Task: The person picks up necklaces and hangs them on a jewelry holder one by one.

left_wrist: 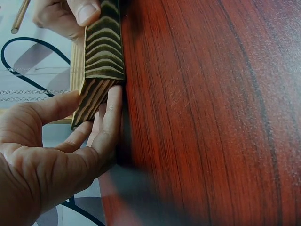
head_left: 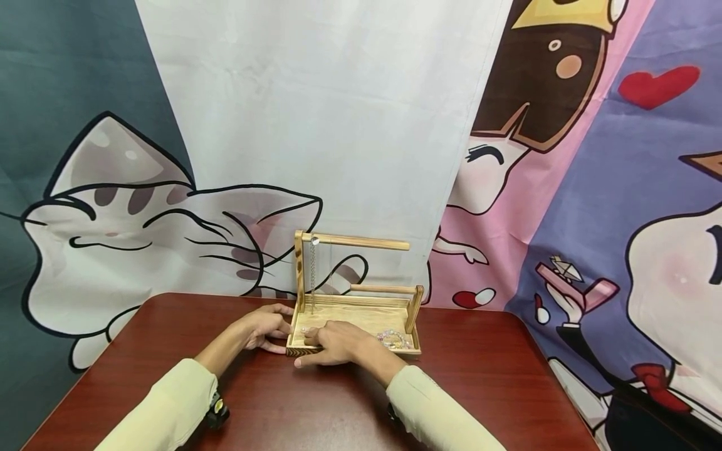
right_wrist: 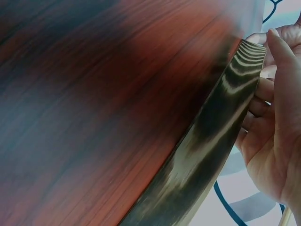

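A wooden jewelry stand (head_left: 355, 302) with a shallow tray base and two rods stands on the table. My left hand (head_left: 265, 327) grips the tray's left end; in the left wrist view its thumb and fingers lie about the striped corner. Over the tray's front wall reaches my right hand (head_left: 338, 343), fingers inside, thumb apart from them outside the front. Beside its fingertips lies a tiny shiny piece (head_left: 304, 329), too small to make out. A beaded bracelet (head_left: 393, 339) lies at the tray's right. From the upper rod hangs a silver chain necklace (head_left: 313, 269).
The reddish-brown table (head_left: 304, 407) extends in front of the stand and to both sides. A cartoon-printed cloth (head_left: 338, 125) hangs close behind the table's back edge. The upper rod (head_left: 361, 242) and the lower rod (head_left: 383, 289) rise above the tray.
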A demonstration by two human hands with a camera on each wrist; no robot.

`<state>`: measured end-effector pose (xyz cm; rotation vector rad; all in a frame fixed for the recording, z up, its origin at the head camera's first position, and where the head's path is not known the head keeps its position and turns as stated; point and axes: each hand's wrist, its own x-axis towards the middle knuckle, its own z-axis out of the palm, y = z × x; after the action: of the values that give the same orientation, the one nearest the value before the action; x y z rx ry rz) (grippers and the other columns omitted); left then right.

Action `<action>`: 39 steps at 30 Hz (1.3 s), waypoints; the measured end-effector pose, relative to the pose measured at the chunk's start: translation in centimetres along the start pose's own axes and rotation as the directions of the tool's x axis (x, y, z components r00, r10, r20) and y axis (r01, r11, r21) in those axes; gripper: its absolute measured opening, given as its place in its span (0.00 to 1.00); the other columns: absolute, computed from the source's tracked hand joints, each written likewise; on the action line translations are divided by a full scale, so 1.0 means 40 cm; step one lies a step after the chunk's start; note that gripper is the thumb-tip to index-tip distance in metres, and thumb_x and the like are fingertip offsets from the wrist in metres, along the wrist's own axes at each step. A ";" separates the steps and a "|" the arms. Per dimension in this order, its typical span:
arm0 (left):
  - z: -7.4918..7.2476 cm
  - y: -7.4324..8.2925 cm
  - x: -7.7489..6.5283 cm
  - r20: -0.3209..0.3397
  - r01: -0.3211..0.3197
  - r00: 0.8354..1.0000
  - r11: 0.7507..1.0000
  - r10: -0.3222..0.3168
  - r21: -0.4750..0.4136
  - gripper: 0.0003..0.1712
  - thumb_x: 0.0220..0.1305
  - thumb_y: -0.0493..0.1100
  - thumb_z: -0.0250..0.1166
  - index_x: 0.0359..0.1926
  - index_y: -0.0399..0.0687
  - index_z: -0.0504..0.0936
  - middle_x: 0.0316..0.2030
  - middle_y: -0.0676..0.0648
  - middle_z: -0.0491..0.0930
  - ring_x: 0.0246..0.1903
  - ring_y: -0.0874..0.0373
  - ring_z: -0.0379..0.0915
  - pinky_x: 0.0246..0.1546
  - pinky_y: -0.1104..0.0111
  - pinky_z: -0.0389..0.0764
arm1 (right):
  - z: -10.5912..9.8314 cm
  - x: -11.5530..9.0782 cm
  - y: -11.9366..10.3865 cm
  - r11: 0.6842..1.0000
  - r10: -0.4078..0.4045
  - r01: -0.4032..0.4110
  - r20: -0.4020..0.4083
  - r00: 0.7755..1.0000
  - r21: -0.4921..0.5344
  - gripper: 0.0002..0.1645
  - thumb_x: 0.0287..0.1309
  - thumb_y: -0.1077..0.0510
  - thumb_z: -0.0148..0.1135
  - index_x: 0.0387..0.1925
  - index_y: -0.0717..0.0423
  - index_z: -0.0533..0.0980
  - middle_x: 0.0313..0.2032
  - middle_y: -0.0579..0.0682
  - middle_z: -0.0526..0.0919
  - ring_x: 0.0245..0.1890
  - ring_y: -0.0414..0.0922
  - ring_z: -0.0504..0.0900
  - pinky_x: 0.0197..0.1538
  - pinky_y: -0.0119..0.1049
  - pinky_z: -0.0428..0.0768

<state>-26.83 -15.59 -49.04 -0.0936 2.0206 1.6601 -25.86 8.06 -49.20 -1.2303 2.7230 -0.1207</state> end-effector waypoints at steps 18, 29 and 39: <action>-0.001 0.002 0.004 -0.011 -0.001 1.000 1.000 0.001 0.000 0.39 0.70 0.27 0.63 0.80 0.32 0.63 0.56 0.31 0.86 0.54 0.47 0.86 0.48 0.50 0.97 | -0.004 -0.071 0.074 0.995 0.101 -0.101 0.011 0.995 -0.003 0.44 0.71 0.14 0.55 0.63 0.40 0.88 0.59 0.40 0.90 0.51 0.49 0.93 0.56 0.42 0.92; -0.003 0.000 0.002 -0.004 -0.002 1.000 1.000 0.002 -0.006 0.38 0.71 0.27 0.63 0.79 0.32 0.63 0.55 0.33 0.86 0.52 0.50 0.87 0.48 0.50 0.96 | -0.014 -0.110 0.129 0.985 0.174 -0.174 0.013 0.985 0.014 0.48 0.74 0.15 0.51 0.70 0.43 0.85 0.68 0.45 0.88 0.61 0.52 0.91 0.65 0.46 0.90; -0.001 -0.002 -0.002 0.000 -0.010 1.000 1.000 0.010 -0.003 0.38 0.70 0.27 0.62 0.79 0.32 0.63 0.53 0.33 0.87 0.51 0.50 0.87 0.47 0.50 0.96 | -0.016 -0.122 0.163 0.982 0.184 -0.185 0.008 0.983 0.044 0.48 0.77 0.17 0.49 0.73 0.46 0.83 0.74 0.51 0.84 0.68 0.55 0.88 0.73 0.50 0.86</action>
<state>-26.74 -15.66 -49.10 -0.0851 2.0218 1.6695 -27.61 16.03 -48.93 -0.9594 2.7977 -0.1553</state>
